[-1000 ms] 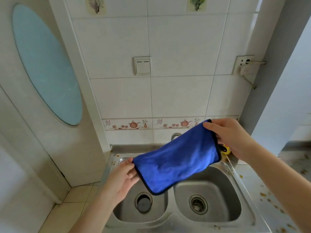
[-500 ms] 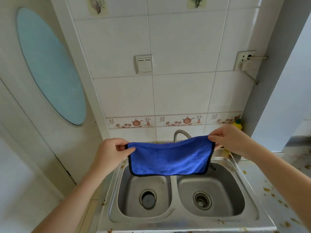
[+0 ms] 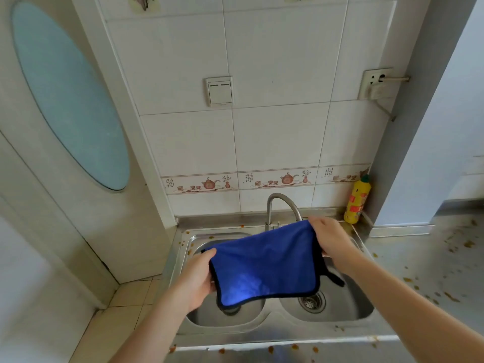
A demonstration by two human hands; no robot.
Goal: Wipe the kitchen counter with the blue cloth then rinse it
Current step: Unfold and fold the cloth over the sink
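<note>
Domestic kitchen, small and well used. Stainless double-bowl sink (image 3: pixel 272 334) set against a white tiled wall (image 3: pixel 280 137), gooseneck tap (image 3: pixel 281 203) rising behind the bowls. A border strip of teapot-and-cup tiles (image 3: pixel 264 179) runs above the sink. Yellow dish-soap bottle (image 3: pixel 357 201) stands in the back right corner. Speckled worktop (image 3: pixel 429 260) to the right carries brown food spatter. Wall switch (image 3: pixel 219 91) and socket (image 3: pixel 374 83) on the tiles. Door with oval frosted pane (image 3: pixel 68 93) at left.
</note>
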